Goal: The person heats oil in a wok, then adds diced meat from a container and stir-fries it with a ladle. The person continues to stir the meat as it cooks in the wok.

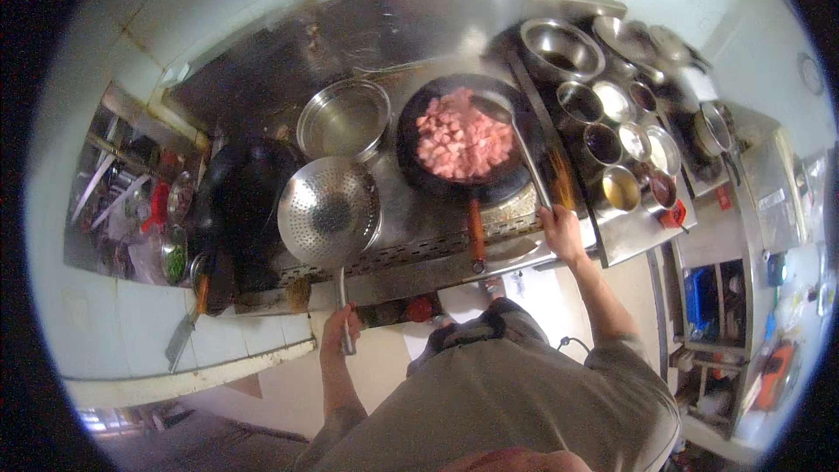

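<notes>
My left hand [341, 326] grips the handle of a round perforated metal strainer [330, 211], whose bowl hangs over the front of the stove, just before a metal pot [344, 119] of cloudy liquid. In my right hand [562, 231] is the long handle of a metal ladle [528, 156]. Its bowl touches the far right side of a heap of pink diced meat [462, 137] in a black wok [409, 160]. The wok's wooden handle [476, 229] points towards me, with neither hand on it.
Right of the stove, several metal containers [602, 144] hold seasonings and liquids, with a large metal bowl [562, 49] behind them. A dark wok [242, 203] stands at the left. A wooden-handled tool [202, 295] juts over the left edge. Behind the burners rises a metal backsplash [419, 19].
</notes>
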Demonstrator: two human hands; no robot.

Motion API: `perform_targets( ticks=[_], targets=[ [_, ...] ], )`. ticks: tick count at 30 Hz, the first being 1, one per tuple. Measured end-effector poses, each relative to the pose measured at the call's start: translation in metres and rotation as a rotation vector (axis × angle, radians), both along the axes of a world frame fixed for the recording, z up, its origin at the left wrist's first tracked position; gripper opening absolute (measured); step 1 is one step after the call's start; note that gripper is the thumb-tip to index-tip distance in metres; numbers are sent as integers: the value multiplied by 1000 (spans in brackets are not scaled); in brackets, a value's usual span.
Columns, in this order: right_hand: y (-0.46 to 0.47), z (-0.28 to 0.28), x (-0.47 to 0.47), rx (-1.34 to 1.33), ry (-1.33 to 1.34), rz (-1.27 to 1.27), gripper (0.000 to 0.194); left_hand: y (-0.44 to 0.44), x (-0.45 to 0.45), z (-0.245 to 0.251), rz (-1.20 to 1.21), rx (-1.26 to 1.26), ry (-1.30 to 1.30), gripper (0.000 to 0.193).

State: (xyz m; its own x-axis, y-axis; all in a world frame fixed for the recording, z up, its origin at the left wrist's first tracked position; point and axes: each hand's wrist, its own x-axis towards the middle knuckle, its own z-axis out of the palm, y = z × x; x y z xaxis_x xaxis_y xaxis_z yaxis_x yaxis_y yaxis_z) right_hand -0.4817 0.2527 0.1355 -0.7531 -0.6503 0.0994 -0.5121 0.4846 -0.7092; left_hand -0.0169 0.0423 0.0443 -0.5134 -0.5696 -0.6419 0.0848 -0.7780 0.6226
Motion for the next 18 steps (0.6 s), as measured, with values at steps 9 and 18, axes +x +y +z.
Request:
perform_targets(
  ticks=[9,18],
  targets=[
    [47,7,-135,60,183,-253,29,9,-167,60,-197,-1194,-613,36],
    [55,7,-235,258,-357,-141,32,43,-344,9,-330,163,-46,19]
  ],
)
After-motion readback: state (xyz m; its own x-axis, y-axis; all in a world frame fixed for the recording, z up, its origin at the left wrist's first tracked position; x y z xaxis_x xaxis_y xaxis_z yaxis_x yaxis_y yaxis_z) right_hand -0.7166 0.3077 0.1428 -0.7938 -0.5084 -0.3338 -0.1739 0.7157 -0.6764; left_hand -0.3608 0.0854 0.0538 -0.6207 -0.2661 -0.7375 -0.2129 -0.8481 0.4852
